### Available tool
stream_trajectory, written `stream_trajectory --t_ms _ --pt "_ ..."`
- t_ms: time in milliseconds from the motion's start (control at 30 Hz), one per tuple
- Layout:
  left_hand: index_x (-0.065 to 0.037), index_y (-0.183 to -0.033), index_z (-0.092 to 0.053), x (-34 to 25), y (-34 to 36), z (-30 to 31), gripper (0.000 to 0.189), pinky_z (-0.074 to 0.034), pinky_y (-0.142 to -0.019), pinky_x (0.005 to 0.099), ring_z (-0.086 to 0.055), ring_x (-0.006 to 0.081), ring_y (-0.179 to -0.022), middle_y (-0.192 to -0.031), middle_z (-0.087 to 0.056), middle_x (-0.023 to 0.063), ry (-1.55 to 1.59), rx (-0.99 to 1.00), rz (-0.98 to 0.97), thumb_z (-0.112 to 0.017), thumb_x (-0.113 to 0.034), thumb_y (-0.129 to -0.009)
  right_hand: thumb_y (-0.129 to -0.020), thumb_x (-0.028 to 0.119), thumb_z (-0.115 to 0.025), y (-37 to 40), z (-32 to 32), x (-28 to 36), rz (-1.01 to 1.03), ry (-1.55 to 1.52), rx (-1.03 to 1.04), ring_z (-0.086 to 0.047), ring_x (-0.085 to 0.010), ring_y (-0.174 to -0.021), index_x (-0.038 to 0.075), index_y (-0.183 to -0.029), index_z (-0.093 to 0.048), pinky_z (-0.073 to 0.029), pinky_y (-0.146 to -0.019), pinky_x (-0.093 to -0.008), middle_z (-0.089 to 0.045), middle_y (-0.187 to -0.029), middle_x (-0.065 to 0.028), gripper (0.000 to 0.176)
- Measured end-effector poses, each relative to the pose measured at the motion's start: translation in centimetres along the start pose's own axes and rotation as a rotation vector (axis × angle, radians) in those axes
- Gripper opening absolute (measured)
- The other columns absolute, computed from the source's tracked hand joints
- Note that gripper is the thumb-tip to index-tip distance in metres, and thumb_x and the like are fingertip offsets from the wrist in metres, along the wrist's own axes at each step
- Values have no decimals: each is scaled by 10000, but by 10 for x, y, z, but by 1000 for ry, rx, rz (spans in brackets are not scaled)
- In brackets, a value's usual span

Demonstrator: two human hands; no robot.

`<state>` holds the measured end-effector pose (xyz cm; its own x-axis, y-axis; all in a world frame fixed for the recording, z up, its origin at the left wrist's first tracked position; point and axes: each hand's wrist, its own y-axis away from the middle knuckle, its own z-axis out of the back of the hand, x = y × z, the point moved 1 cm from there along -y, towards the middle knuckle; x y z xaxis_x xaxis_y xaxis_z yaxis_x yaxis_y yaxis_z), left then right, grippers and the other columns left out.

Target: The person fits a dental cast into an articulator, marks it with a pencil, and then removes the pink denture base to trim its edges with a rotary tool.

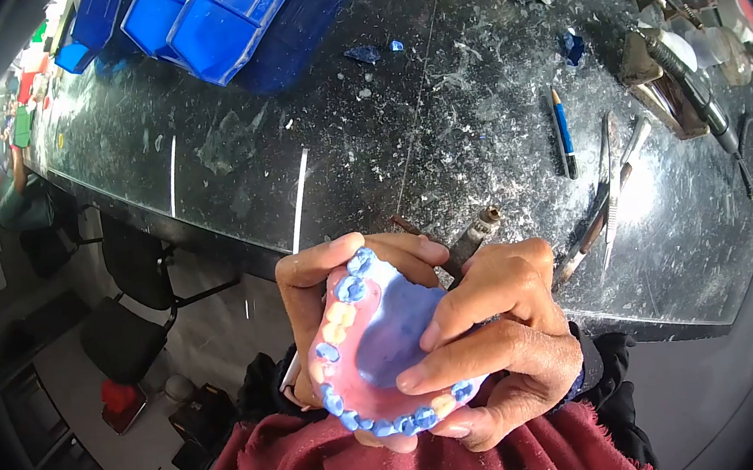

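Observation:
Between my two hands is a dental model with a blue plaster base, a pink gum part and a row of teeth, several blue and a few cream-coloured. My left hand wraps round its left and back side, thumb near the top blue teeth; part of this hand is hidden behind the model. From the right, my right hand grips it, with fingertips pressed on the inner blue surface and the thumb at the lower teeth. Just behind the hands lies a dark handpiece-like tool with a metal tip on the table's edge.
On the dusty black table lie a blue pencil, metal hand tools and blue fragments. Blue trays stand at the back left. A grey rotary handpiece rests at right. Another person's arm shows far left, near chairs.

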<state>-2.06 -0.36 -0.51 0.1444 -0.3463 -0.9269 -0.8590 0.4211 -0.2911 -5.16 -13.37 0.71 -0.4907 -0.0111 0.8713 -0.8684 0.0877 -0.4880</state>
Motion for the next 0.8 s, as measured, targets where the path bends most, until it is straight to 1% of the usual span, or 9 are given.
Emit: stream_trajectory --t_ms 100,167,267,367,400,467,533,700,800 --pt "-21 -1299 -162 1 -3 1 1124 -364 -868 385 -509 271 -918 -859 -552 148 42 20 15 -760 -557 -514 -605 277 -732 1 1 4 -63 -3 10 -463 -128 -655 83 -806 -676 -315 -545 -245 -542 -796 -27 285" --pt "-24 -1295 -183 2 -4 1 1069 -375 -856 381 -511 269 -914 -851 -552 147 39 19 4 -757 -524 -544 -550 233 -745 1 3 10 -135 -11 20 -484 -149 -747 91 -840 -665 -345 -673 -287 -561 -816 -11 332" --pt "-27 -1278 -227 1 -3 -3 907 -396 -829 368 -516 261 -907 -839 -553 147 3 -37 -32 -714 -454 -644 -564 231 -737 0 1 8 -44 58 -44 -488 -160 -749 90 -841 -660 -366 -699 -309 -558 -826 -15 320" --pt "-35 -1238 -265 -1 -5 -10 649 -414 -794 341 -523 249 -850 -801 -539 152 -80 -163 -97 -570 -381 -782 -626 396 -729 3 1 9 -55 95 -15 -491 -173 -791 148 -765 -652 -359 -814 -336 -595 -854 -43 294" --pt "-37 -1221 -277 -3 -6 -15 557 -420 -783 330 -526 245 -824 -783 -532 153 -120 -222 -109 -513 -356 -831 -629 393 -726 3 1 8 -44 86 -18 -498 -182 -823 149 -769 -647 -348 -856 -347 -597 -866 -43 292" --pt "-42 -1166 -290 -5 -11 -25 463 -467 -724 340 -561 282 -756 -753 -541 216 -100 -369 -166 -515 -291 -847 -634 387 -720 4 -1 5 -22 68 -25 -512 -201 -885 152 -778 -639 -324 -940 -371 -599 -891 -44 287" --pt "-49 -1130 -297 -5 -12 -26 415 -492 -684 339 -577 296 -711 -727 -545 239 -102 -442 -220 -524 -256 -851 -633 359 -720 4 -2 7 -83 60 -47 -510 -218 -948 165 -775 -620 -304 -974 -385 -595 -914 -43 261" --pt "-67 -1088 -302 -6 -11 -17 405 -496 -635 314 -573 276 -653 -673 -539 199 -167 -445 -348 -559 -243 -829 -644 271 -721 3 -7 15 -194 49 -62 -501 -231 -1024 182 -767 -583 -286 -1008 -391 -587 -955 -41 205" --pt "-78 -1021 -310 -9 -16 -16 350 -497 -616 283 -573 251 -629 -673 -550 170 -290 -475 -414 -571 -200 -822 -655 232 -718 3 -3 13 -187 50 0 -492 -231 -1040 181 -766 -582 -281 -1016 -390 -588 -958 -48 183"
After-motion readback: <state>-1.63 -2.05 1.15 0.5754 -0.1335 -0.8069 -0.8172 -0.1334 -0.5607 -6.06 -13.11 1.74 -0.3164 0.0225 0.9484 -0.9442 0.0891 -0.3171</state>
